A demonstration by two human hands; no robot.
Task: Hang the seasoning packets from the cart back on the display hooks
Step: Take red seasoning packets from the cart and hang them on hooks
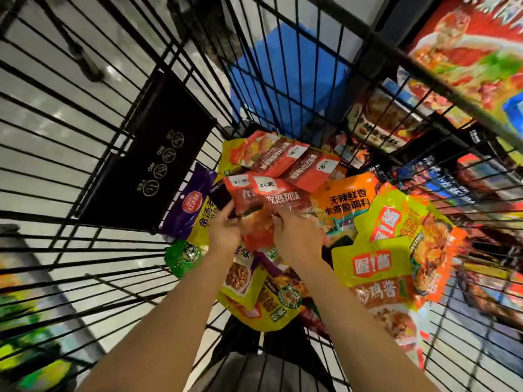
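Observation:
Both my arms reach down into a black wire cart [85,154] full of seasoning packets. My left hand [225,227] and my right hand [297,236] both grip a small bunch of red packets [268,196] with white labels, held above the pile. Two more red packets [294,162] lie just beyond them. Yellow-green packets [376,258] lie to the right, an orange one [348,202] behind my right hand, a purple one [189,207] to the left. No display hooks can be made out.
A black warning panel [152,154] hangs on the cart's left wall. A blue object [285,75] shows beyond the far wall. Shelved packaged goods [467,52] line the right side, blurred. Pale floor lies to the left.

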